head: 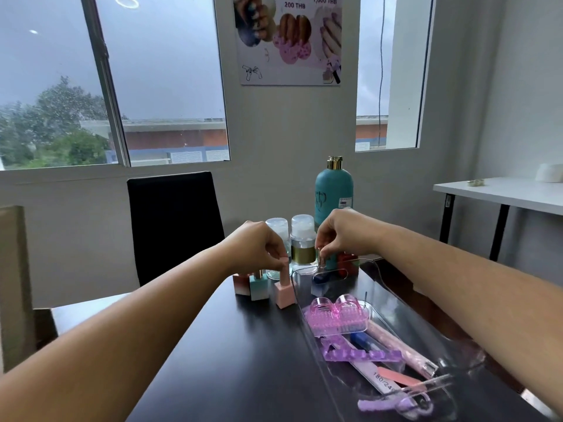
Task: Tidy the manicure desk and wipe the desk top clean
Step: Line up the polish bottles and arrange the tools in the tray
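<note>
Your left hand (259, 245) has its fingertips pinched on the cap of the pink bottle (285, 292), which stands on the desk (237, 367) just left of the tray (393, 300). Your right hand (341, 234) is pinching too, on the clear cap of a blue bottle (320, 278) at the tray's far end. Honestly can't tell if that one's inside the tray or just past its wall.

Right beside the pink bottle, on its left, is a teal bottle (259, 287), and then a reddish bottle (241, 283). Just past your hands are two clear pump bottles (302, 239), with a big teal jug (333, 190) behind your right hand. A red bottle (347, 263) sits by the tray's far right corner.

Inside the tray, far to near, you've got a pink brush (338, 316), a purple separator (362, 354), some files (382, 383) and a purple clip (380, 405).

A black chair (173, 223) is at the desk's far left and a white table (502, 194) is off to the far right.
</note>
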